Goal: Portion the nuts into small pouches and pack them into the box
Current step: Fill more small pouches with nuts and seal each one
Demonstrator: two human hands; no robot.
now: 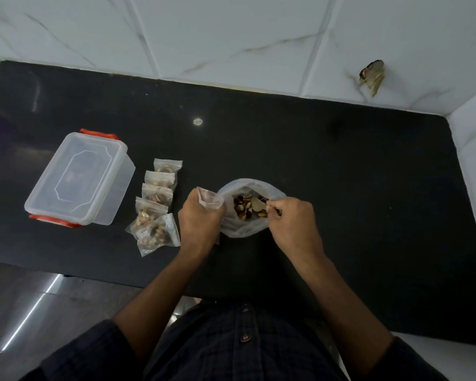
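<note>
A large clear bag (pixel 241 229) of mixed nuts (pixel 248 207) stands open on the black counter. My left hand (pixel 199 222) holds a small empty pouch (pixel 210 199) upright just left of the bag's mouth. My right hand (pixel 293 218) grips a spoon (pixel 261 207) whose bowl rests among the nuts. Several filled pouches (pixel 155 204) lie in a row left of my left hand. A clear plastic box (pixel 80 178) with red clips sits lid-on at the far left.
The black counter (pixel 341 174) ends at a white marble-tiled wall behind and a white wall on the right. A chipped spot (pixel 373 77) marks the back tile. The counter's front edge runs just before my body.
</note>
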